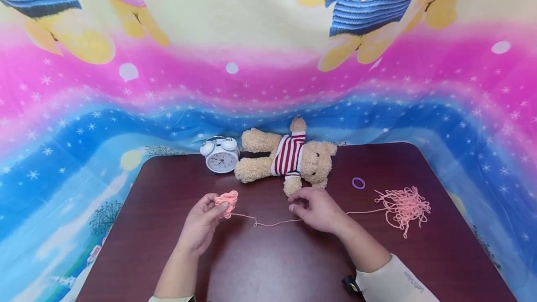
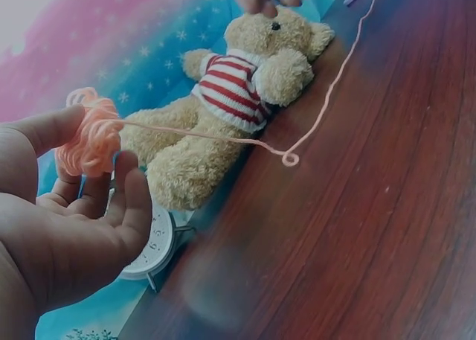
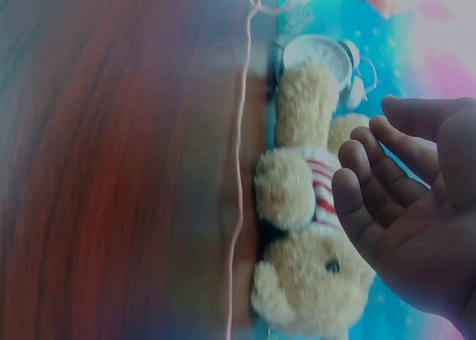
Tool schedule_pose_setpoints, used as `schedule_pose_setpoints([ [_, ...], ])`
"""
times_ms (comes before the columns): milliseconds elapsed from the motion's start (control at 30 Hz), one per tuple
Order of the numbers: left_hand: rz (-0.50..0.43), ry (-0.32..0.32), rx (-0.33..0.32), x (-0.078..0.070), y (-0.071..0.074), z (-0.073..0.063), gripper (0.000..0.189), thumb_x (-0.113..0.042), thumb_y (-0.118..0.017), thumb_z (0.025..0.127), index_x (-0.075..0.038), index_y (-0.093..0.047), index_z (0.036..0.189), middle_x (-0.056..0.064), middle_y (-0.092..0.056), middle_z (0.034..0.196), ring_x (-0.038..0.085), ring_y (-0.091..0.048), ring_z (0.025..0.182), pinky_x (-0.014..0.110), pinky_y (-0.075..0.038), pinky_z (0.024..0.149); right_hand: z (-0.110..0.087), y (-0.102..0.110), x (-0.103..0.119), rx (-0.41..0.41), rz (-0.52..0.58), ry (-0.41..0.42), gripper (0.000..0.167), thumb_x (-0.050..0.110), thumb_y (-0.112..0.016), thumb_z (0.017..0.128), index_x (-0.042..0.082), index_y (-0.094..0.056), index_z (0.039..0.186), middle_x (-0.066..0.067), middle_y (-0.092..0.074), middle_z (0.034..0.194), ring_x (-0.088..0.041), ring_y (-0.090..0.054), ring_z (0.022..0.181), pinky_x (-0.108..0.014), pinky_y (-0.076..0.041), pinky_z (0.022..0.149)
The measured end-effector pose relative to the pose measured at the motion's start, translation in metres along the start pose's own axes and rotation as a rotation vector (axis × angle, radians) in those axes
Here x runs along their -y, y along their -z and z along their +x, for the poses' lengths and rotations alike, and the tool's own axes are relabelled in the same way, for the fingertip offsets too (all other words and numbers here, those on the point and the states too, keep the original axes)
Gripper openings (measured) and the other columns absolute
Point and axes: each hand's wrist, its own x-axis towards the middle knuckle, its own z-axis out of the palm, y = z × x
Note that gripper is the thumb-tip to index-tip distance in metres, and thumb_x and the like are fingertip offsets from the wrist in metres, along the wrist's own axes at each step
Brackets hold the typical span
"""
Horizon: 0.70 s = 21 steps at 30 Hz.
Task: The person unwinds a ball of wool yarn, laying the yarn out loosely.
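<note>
Fingers of the left hand pinch looped peach yarn.

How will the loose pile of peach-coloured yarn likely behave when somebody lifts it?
The yarn pile is likely floppy and light, being thin, loose loops. Overlapping loops may snag. Lifting might drag the thin peach strand leading toward the peach yarn bundle in the left hand.
</note>
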Motion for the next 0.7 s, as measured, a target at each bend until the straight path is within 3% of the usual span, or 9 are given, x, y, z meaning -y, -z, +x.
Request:
schedule_pose_setpoints([
  [233, -0.015, -0.008, 0.016, 0.003, -0.011, 0.003, 0.019, 0.005, -0.065, 0.096, -0.005, -0.05, 0.103, 0.005, -0.069, 0.098, 0.013, -0.068, 0.085, 0.026, -0.056, 0.078, 0.01, -0.021, 0.015, 0.051, 0.029, 0.027, 0.017, 0.017, -0.078, 0.092, 0.01, -0.077, 0.107, 0.01, -0.068, 0.088, -0.003, -0.062, 0.078, -0.024, -0.055, 0.072],
  [533, -0.008, 0.006, 0.042, 0.005, -0.017, 0.001, 0.022, 0.0, -0.07, 0.095, -0.006, -0.051, 0.105, 0.004, -0.068, 0.1, 0.013, -0.067, 0.086, 0.028, -0.055, 0.078, 0.021, -0.048, 0.032, 0.09, 0.014, 0.149, 0.024, 0.024, -0.081, 0.091, 0.011, -0.077, 0.11, -0.002, -0.073, 0.099, -0.013, -0.066, 0.079, -0.022, -0.053, 0.073],
  [700, -0.042, 0.024, 0.054, 0.005, -0.021, 0.001, 0.026, 0.001, -0.069, 0.095, -0.005, -0.049, 0.11, 0.005, -0.068, 0.103, 0.014, -0.067, 0.089, 0.027, -0.056, 0.079, 0.026, -0.056, 0.04, 0.097, 0.027, 0.16, 0.023, 0.026, -0.08, 0.092, 0.011, -0.078, 0.11, -0.004, -0.072, 0.097, -0.013, -0.065, 0.078, -0.02, -0.052, 0.071],
])
